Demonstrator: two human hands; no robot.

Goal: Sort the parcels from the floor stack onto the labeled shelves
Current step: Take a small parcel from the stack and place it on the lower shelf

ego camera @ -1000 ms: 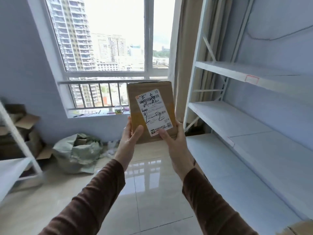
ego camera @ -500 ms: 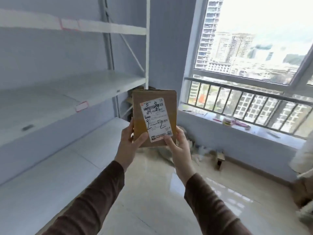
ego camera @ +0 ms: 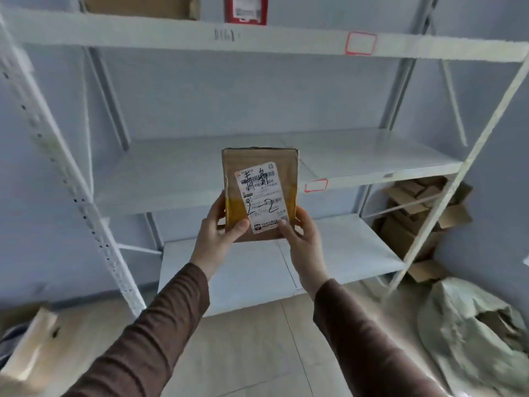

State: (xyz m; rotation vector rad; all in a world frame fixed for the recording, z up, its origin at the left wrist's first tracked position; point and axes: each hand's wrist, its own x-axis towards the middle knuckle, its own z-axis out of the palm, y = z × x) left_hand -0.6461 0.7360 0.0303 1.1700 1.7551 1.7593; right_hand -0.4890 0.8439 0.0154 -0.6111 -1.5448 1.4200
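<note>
head | left hand point(ego camera: 218, 236) + right hand point(ego camera: 301, 235) | both grip parcel point(ego camera: 259, 193) upright

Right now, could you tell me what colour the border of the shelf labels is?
Red, around a white middle, on the shelf label in the head view.

Flattened cardboard boxes point(ego camera: 420, 213) lie heaped in the corner by a pale blue wall point(ego camera: 257, 93), with a crumpled grey-green sack point(ego camera: 469, 325) slumped on the tiled floor point(ego camera: 257, 353) nearby.
</note>
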